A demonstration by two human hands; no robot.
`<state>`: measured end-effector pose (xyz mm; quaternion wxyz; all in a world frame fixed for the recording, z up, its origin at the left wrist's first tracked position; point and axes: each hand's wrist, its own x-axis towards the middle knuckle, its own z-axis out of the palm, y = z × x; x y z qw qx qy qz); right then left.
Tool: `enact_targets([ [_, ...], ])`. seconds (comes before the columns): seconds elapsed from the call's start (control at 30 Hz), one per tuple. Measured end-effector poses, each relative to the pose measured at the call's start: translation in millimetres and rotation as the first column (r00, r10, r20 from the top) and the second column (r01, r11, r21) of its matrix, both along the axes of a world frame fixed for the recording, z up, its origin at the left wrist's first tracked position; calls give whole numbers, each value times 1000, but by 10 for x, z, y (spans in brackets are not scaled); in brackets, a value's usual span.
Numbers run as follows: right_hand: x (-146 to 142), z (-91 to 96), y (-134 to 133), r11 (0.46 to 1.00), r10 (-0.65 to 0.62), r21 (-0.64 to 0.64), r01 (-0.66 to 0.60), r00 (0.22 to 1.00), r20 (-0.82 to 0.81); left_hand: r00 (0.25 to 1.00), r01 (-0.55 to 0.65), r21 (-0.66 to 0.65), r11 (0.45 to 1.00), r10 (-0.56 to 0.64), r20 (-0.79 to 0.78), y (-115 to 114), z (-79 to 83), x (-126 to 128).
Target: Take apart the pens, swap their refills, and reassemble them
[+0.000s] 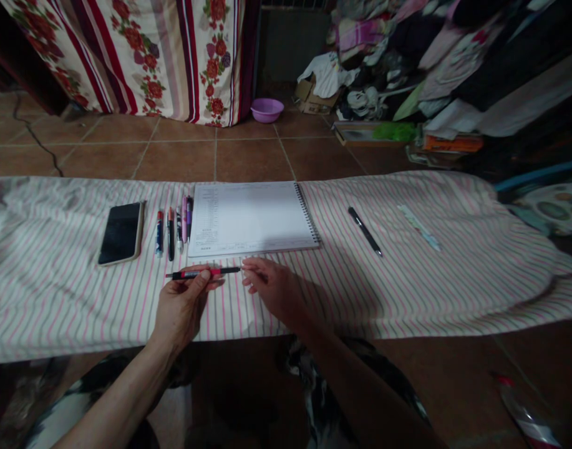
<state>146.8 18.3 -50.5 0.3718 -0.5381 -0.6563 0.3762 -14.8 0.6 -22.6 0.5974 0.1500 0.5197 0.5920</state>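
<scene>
My left hand [183, 305] pinches a red and black pen [204, 273] and holds it level just above the striped cloth [407, 280]. My right hand [271, 287] pinches the pen's right end with thumb and fingertips. Just beyond the pen lies an open spiral notebook [251, 217] with a printed page. A row of several pens [174, 227] lies to the notebook's left, beside a dark smartphone [121, 232].
A black pen [365, 231] and a pale strip like a ruler [419, 227] lie right of the notebook. Tiled floor [248, 156] lies beyond, with a purple bowl [267, 110], a floral curtain [140, 56] and piled clothes [407, 56]. A plastic bottle [524, 411] lies at lower right.
</scene>
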Motion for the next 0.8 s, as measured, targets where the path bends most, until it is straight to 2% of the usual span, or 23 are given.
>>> enact_targets([
  [0.13,31,45,-2,999,-6,44,4,999,35,1000,-2,18,1000,2,-2,-6,-10,-6],
  [0.3,179,180,25,975,-123,212,65,953,277,1000,-13,49,999,13,0,-18,-20,1],
  [0.5,278,256,49,989,-113,142,41,827,550,1000,-18,68,998,18,-9,-22,-38,-1],
  [0.67,268,358,23,996,-54,94,-1,813,580,1000,-11,76,997,12,-11,-9,-49,2],
  [0.8,312,331,30,994,-40,106,-17,859,511,1000,-2,99,995,3,-15,-11,-69,-15],
])
